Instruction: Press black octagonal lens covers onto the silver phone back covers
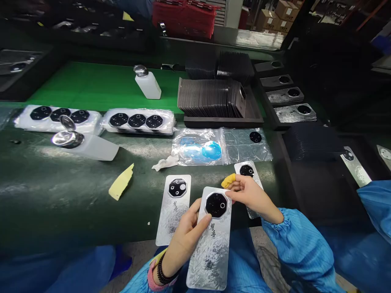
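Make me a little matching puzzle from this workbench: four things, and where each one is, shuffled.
1. nearest silver panel
2. yellow finger cover
3. far white bottle
4. crumpled white scrap

A. on the green mat
B. at the near left corner of a clear bag
C. in the left hand
D. on the right hand

Pairs: 1-C, 2-D, 3-A, 4-B

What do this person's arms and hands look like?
Light blue sleeves cover both arms, the right one gathered at the cuff. The left hand has a dark beaded bracelet and a pink band at its wrist; the right hand wears a yellow finger cover.
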Available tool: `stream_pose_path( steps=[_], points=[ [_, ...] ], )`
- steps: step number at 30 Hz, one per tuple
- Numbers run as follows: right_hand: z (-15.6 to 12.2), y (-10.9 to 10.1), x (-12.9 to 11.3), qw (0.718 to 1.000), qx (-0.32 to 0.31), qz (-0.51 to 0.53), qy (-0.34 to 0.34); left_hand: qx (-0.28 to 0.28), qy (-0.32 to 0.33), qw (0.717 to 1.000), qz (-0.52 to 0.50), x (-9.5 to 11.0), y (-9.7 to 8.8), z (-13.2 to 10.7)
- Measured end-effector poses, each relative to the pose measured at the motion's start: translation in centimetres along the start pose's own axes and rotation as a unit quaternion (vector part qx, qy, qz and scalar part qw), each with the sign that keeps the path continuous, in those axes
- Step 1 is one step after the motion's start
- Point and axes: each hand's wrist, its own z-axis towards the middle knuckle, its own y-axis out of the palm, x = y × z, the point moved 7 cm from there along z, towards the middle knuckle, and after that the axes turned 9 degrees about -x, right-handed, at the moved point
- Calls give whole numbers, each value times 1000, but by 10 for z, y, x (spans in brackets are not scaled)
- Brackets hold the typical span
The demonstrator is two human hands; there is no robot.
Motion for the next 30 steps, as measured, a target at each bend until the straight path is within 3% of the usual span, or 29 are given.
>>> stream_pose_path(
  steps=[10, 16, 30],
  points=[
    [-5, 5, 13, 998, -4, 68, 14, 37, -5, 999, -2, -3, -2, 3],
    [-5, 5, 12, 999, 15, 43, -17, 48, 4, 999, -1, -1, -1, 1],
    [-6, 12, 8, 998, 28, 52, -37, 31, 0, 998, -46, -5, 1, 0]
  ],
)
